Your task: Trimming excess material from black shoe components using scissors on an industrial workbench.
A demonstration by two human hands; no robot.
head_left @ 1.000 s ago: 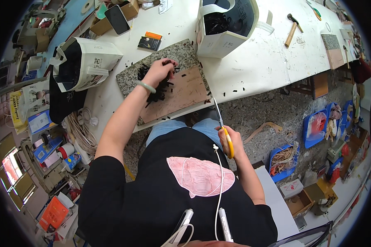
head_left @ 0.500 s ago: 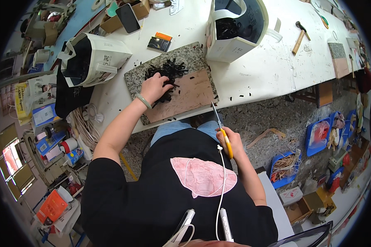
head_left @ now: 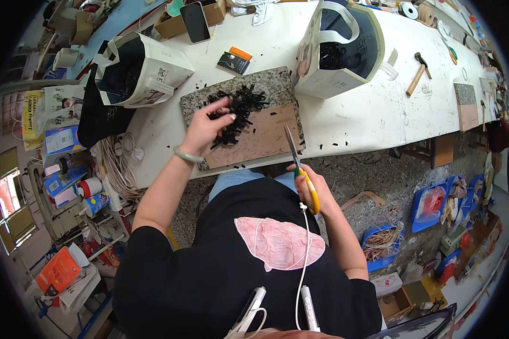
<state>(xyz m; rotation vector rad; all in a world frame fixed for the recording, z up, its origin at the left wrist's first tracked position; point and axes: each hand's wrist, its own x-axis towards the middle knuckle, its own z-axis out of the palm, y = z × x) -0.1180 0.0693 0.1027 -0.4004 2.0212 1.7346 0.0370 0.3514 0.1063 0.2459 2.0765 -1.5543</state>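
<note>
A heap of short black strips (head_left: 240,110) lies on a speckled stone slab (head_left: 198,104), spilling onto the brown board (head_left: 268,127) along its near side. At the heap's left edge is my left hand (head_left: 209,121), thumb and fingers apart; I see nothing held between them. A bangle circles that wrist. In front of my body, just off the table's near edge, my right hand (head_left: 314,189) grips scissors (head_left: 306,192) with yellow handles. Their blades point up and away, the tips over the board's right corner.
Two white bags with dark linings stand behind the slab, the left bag (head_left: 158,73) and the right bag (head_left: 339,73), both with black pieces inside. Beyond the slab lie a small black box (head_left: 233,63) and a phone (head_left: 195,22). A hammer (head_left: 417,76) rests at right.
My left hand has shifted and spread its fingers beside the heap, which looks bunched farther right. The scissors have turned more upright. The whole view has shifted slightly.
</note>
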